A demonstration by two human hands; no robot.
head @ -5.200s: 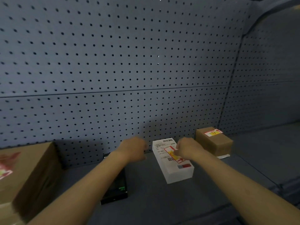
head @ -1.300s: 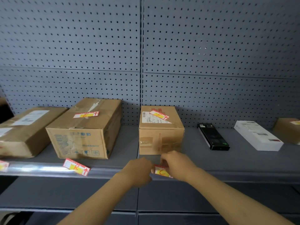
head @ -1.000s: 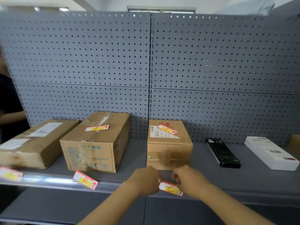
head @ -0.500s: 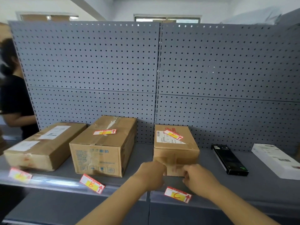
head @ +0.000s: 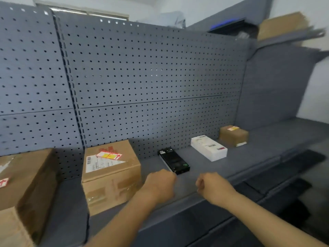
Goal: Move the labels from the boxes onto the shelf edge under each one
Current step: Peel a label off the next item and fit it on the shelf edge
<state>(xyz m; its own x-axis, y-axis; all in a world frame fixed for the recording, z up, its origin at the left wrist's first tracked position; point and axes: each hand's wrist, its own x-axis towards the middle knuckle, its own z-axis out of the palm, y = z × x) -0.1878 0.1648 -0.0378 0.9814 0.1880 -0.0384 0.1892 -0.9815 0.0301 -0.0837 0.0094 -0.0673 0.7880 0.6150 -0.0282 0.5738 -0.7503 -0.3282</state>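
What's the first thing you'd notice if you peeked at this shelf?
Two bare fists in the middle, the left hand and the right hand, both holding nothing. Behind them a black box lies on the grey shelf, and left of it a brown box wears a bright red-and-yellow label.

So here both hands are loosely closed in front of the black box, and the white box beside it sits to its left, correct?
Not quite. In the head view the white box sits to the right of the black box, not the left. The rest holds: the left hand and right hand are loosely closed in front of the black box.
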